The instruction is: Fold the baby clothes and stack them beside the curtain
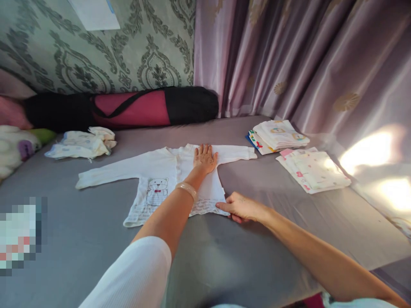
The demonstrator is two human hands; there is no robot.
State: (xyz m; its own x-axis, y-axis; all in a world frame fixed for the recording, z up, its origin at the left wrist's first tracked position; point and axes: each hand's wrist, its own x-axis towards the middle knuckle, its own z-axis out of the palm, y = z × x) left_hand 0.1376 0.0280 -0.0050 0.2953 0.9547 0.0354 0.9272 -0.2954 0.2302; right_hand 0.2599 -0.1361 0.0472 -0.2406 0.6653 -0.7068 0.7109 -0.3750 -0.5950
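A small white long-sleeved baby shirt (184,188) lies spread out on the grey bed sheet, its sleeves stretched to both sides. A bear drawing shows on its left half, and rows of print run along the hem. My left hand (205,159) presses flat on the upper right of the shirt, near the shoulder, fingers spread. With thumb and fingers my right hand (239,207) pinches the lower right corner of the hem. My left forearm, with a pale bangle (187,191), covers part of the shirt's middle.
Folded cloths (279,134) and a second folded pile (314,170) lie at the right by the curtain (257,55). A crumpled white garment (83,143) rests at the left. Behind stands a long black and red bag (131,109); a plush toy (13,147) sits far left.
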